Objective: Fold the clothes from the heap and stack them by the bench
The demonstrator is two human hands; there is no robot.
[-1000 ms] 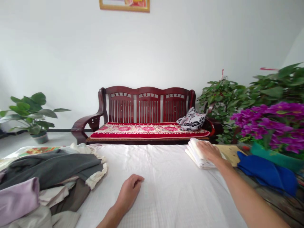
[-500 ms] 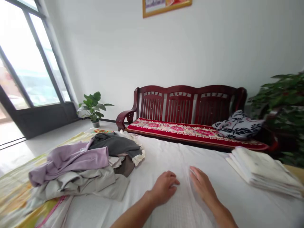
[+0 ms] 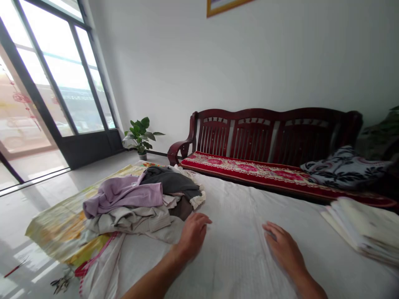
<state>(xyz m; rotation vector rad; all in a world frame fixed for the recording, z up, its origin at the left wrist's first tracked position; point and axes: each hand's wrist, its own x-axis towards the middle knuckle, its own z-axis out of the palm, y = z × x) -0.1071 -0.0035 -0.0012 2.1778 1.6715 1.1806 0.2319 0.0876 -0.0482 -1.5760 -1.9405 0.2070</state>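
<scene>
Your left hand [image 3: 193, 236] is just right of the pile [image 3: 141, 203], fingers loosely curled, nothing in them. Your right hand [image 3: 284, 249] is farther right of the pile, fingers slightly bent and apart from the thumb, also holding nothing. Both sit low at the white cloth [image 3: 237, 216]; can't tell if fingertips press it. Hands are spaced wide, so neither covers the stretch of cloth between them.

Stack [image 3: 370, 228] is well right of the pile, probably so flat and loose pieces don't mix. Cloth likely serves as a smooth layer under the clothes.

Looks: pile is heaped and rumpled, lying on the cloth and partly over the yellow cover [image 3: 59, 220]. Lilac piece [image 3: 124, 193] is on top, dark piece [image 3: 170, 180] behind, pale grey piece [image 3: 134, 220] in front. Cream frill [image 3: 199, 199] shows at the pile's right end. Stack is off-white, layered, slightly blurred; its right side runs out of view. Cloth has faint creases.
</scene>
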